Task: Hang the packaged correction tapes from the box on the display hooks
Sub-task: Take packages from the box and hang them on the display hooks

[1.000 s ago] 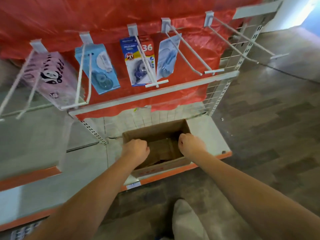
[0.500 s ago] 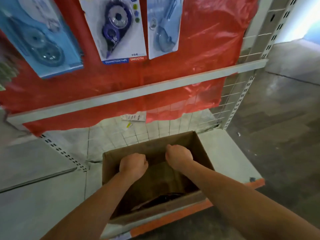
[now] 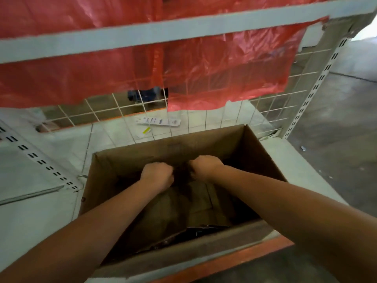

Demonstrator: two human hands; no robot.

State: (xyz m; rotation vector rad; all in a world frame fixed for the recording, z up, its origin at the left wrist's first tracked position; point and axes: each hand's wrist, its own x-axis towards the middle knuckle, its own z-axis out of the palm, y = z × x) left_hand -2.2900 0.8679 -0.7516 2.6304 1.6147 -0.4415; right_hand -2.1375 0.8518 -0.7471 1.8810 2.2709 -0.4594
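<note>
An open brown cardboard box (image 3: 253, 148) stands on the white bottom shelf (image 3: 32, 209). Both my arms reach down into it. My left hand (image 3: 157, 176) and my right hand (image 3: 206, 166) are side by side near the box's back wall, knuckles up and fingers curled downward. The fingertips are hidden in shadow, so I cannot tell whether they hold anything. A dark flat item (image 3: 206, 228) lies at the bottom, near the front wall. Neither the display hooks nor the hung correction tape packs are in view.
A red plastic sheet (image 3: 102, 78) hangs behind a white crossbar (image 3: 163, 29) above the box. Behind the box are a white wire grid (image 3: 271, 107) and a paper label strip (image 3: 159, 121). A slotted upright (image 3: 314, 88) stands at the right, with grey floor (image 3: 338, 144) beyond.
My view has dropped and closed in on the box, so the hooks and hung packs have left the frame. Both hands have gone from the box's rim deeper inside.
</note>
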